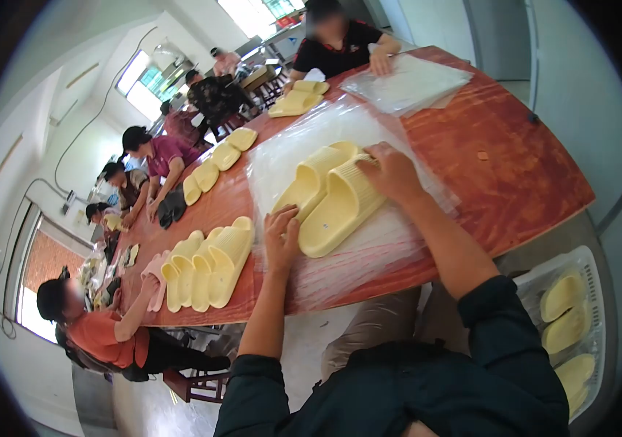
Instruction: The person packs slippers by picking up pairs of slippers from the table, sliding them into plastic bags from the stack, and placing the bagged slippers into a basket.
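Note:
Two pale yellow slippers (336, 207) lie side by side on a stack of clear plastic bags (274, 164) in front of me. My left hand (282, 234) touches the near left slipper edge, its fingers bent around the heel end. Over the strap end of the right slipper rests my right hand (391, 173), fingers curved along its ribbed top. Both slippers sit flat, toes pointing away. Left of the bags stands a row of several yellow slippers (231, 255), placed close together.
Across the red-brown table (522, 164), a co-worker (336, 44) touches more plastic bags (409, 81). Yellow slippers (296, 102) and dark slippers (171, 207) line the far side. A co-worker in orange (110, 335) sits left. A white basket (593, 291) with yellow slippers stands lower right.

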Demonstrator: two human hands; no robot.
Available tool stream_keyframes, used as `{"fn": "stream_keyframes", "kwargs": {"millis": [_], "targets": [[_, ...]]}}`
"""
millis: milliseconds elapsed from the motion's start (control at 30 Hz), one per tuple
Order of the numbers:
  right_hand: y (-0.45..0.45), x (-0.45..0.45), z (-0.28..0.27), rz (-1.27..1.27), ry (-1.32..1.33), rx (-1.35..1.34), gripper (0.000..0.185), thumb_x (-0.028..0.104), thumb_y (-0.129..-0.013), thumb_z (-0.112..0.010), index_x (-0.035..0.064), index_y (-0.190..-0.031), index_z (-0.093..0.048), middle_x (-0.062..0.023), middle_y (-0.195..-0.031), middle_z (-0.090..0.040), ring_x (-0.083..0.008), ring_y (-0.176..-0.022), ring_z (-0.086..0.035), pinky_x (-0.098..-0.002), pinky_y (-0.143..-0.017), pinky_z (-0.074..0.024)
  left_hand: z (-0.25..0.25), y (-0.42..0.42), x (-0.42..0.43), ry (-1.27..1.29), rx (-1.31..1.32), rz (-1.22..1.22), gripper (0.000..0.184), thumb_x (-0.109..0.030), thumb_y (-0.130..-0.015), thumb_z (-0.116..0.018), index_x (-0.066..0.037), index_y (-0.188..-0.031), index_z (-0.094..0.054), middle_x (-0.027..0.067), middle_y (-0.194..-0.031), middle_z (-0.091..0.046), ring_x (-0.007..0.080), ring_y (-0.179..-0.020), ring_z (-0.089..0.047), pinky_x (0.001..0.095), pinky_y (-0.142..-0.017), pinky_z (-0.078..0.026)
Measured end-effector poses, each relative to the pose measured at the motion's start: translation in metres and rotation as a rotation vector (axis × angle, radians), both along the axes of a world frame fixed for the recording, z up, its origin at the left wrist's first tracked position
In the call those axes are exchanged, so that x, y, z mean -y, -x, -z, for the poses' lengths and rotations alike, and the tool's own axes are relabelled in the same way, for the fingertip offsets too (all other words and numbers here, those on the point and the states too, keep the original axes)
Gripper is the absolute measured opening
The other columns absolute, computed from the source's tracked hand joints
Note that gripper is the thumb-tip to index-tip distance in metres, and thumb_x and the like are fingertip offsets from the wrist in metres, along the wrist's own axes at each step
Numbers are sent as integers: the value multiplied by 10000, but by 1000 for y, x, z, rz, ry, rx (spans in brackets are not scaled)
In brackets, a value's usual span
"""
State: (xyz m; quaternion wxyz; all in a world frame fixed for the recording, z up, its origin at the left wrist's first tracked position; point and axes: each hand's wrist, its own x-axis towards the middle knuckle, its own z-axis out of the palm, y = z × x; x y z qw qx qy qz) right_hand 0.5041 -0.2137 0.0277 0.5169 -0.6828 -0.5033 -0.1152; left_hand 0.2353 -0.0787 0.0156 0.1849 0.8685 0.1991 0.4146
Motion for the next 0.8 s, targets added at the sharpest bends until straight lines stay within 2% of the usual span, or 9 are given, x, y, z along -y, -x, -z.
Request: {"fn": "stream_keyframes", "kwargs": {"millis": [133,200,267,300,333,367,600,667,800], "targets": [[-3,0,-2,-33,-21,-25,367,272,-900,-674,-25,-1115,-682,-192,-1036,-691,-325,-931,-685,-390,-818,-539,2,1,-5,29,32,1,243,-188,-917,-591,-27,-1049,-716,135,-1165,-700,300,-1184,-604,525,-1141,-262],[-4,1,0,-48,-19,-32,356,247,-903,-670,-30,-1126,-678,-191,-1028,-694,-309,-918,-691,-378,-806,-542,-1,0,-4,10,31,18,268,-165,-949,-557,24,-1052,-717,191,-1139,-699,321,-1136,-616,423,-1035,-403],[-5,3,1,-69,-21,-86,375,273,-901,-680,-39,-1109,-684,-215,-1036,-690,-350,-938,-685,-406,-827,-542,-2,1,-6,13,26,15,255,-164,-946,-572,15,-1053,-719,181,-1151,-695,310,-1151,-607,428,-1034,-398],[-4,5,0,-80,-11,-88,375,273,-901,-680,-39,-1109,-684,-215,-1036,-690,-350,-938,-685,-406,-827,-542,-2,1,-5,44,27,28,248,-195,-936,-598,-12,-1055,-716,156,-1157,-694,305,-1165,-604,489,-1087,-321],[-3,6,-1,-79,-8,-94,353,237,-908,-667,-38,-1130,-676,-201,-1025,-691,-314,-914,-685,-380,-812,-540,-1,2,-5,75,29,38,245,-226,-925,-625,-39,-1056,-713,130,-1163,-693,301,-1180,-601,549,-1140,-243],[-3,4,-3,-81,-11,-96,335,200,-916,-654,-38,-1151,-667,-187,-1014,-693,-277,-891,-684,-354,-798,-539,1,3,-7,78,31,21,245,-226,-925,-625,-39,-1056,-713,130,-1163,-693,301,-1180,-601,549,-1140,-243],[-7,2,-2,-108,39,-49,314,193,-941,-632,-30,-1161,-665,-187,-1041,-694,-278,-912,-684,-352,-823,-538,1,4,-9,66,14,30,260,-245,-911,-655,-36,-1056,-712,135,-1179,-684,302,-1178,-599,555,-1141,-235],[-10,2,3,-122,14,-53,304,194,-965,-612,-25,-1169,-665,-180,-1069,-696,-278,-955,-690,-344,-848,-538,-1,5,-9,14,-30,42,266,-231,-955,-618,-19,-1091,-703,141,-1189,-678,292,-1179,-594,447,-1093,-311],[-11,6,3,-130,41,-54,313,215,-983,-606,-21,-1181,-664,-176,-1093,-697,-276,-991,-692,-339,-870,-536,-1,5,-9,22,-28,39,266,-236,-953,-629,-19,-1086,-705,144,-1181,-679,290,-1172,-596,442,-1086,-318]]}}
